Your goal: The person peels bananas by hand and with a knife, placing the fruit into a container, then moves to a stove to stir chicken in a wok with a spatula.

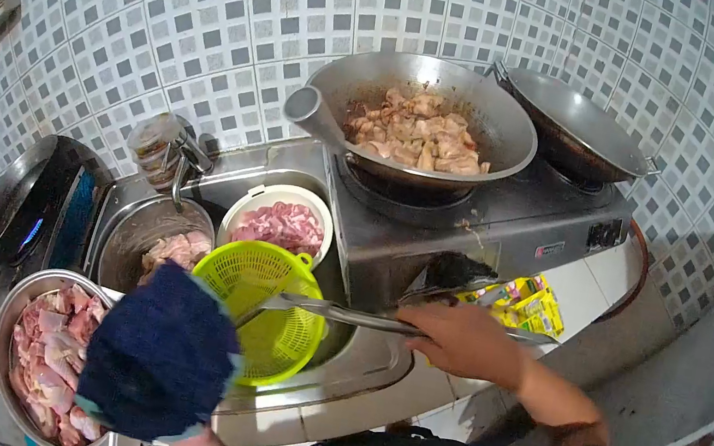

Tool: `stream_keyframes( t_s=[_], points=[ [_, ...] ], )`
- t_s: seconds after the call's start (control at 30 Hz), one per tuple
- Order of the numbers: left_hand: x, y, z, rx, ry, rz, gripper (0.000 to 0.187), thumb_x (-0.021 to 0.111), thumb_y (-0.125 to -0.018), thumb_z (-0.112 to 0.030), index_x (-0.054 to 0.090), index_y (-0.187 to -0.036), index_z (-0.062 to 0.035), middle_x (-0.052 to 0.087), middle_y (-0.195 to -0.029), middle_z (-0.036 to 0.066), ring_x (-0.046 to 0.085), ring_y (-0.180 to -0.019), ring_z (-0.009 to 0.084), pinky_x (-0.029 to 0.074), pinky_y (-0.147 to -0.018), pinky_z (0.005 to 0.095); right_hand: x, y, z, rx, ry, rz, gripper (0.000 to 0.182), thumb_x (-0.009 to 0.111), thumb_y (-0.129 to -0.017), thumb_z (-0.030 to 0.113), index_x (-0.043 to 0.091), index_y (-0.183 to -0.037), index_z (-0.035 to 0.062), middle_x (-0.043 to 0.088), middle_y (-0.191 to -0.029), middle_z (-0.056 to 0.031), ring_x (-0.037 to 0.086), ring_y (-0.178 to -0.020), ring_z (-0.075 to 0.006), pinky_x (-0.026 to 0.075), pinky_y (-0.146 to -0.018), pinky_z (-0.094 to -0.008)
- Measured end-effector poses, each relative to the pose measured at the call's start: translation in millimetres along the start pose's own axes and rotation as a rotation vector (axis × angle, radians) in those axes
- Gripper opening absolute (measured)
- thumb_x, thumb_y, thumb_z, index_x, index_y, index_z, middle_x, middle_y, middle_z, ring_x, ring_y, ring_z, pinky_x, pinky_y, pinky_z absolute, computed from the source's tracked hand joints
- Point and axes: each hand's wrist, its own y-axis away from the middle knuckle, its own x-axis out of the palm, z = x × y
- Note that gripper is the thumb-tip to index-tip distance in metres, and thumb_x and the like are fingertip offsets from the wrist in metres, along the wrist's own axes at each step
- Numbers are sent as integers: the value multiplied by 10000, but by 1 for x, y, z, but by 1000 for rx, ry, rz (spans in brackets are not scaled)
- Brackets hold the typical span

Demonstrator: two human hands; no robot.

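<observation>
My right hand (473, 342) is closed round the handle of a long metal utensil (342, 314). Its far end reaches over a lime green basket (303, 366) at the sink. A dark blue cloth (160, 355) covers my left hand, so its fingers are hidden; the wrist shows below the cloth. Beside the cloth on the left, a metal pot (7, 336) holds raw meat pieces. Behind the basket, a cream bowl (326, 235) of pink meat and a metal pot (126, 235) with pale meat sit in the sink.
A large wok (508, 121) of cooked meat pieces stands on the steel stove (354, 243), with another pan (578, 127) behind right. Yellow packets (538, 308) lie by the stove's front. Left of the sink, a black pan (12, 187) stands near a blue flame.
</observation>
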Motion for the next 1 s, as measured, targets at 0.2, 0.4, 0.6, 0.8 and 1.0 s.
stream_keyframes(
  t_s=[0.2, 0.4, 0.6, 0.8, 1.0],
  points=[
    [47, -18, 9, 234, 90, -157, 518, 441, -776, -367, 373, -1205, -83, 386, -1222, 135, 370, -1118, 301, 243, -962, 446, -96, 55, -26, 48, 21, -278, 302, 597, -706, 176, 524, -960, 30, 569, -869, -135, 558, -770, -293, 436, -665, -347],
    [67, -91, 67, 18, 100, 686, 463, 393, -798, -407, 455, -1148, -111, 435, -1189, 94, 392, -1104, 293, 255, -956, 472, -170, 43, -68, 171, 382, -654, 287, 547, -742, 185, 529, -987, 36, 559, -812, -185, 542, -746, -334, 414, -649, -381],
    [116, -134, 153, 269, -279, 364, 475, 391, -839, -381, 332, -1224, -109, 460, -1125, 41, 459, -999, 195, 352, -875, 315, -205, -19, -118, 389, 596, -502, 264, 504, -759, 187, 531, -992, 67, 563, -865, -176, 540, -805, -335, 418, -683, -412],
    [164, -140, 155, 669, -552, 431, 341, 568, -749, -105, 412, -1046, -44, 506, -896, 50, 502, -716, 116, 416, -641, 205, -208, -100, -170, 579, 755, -296, 241, 494, -734, 157, 564, -951, 80, 578, -892, -153, 558, -830, -306, 448, -693, -401],
    [170, -146, 149, 604, -590, 469, 435, 606, -687, -10, 371, -1051, -48, 497, -901, 48, 493, -788, 117, 403, -731, 245, -202, -150, -176, 648, 825, -207, 220, 516, -683, 91, 603, -881, 50, 588, -925, -119, 577, -840, -269, 472, -660, -386]
  ],
)
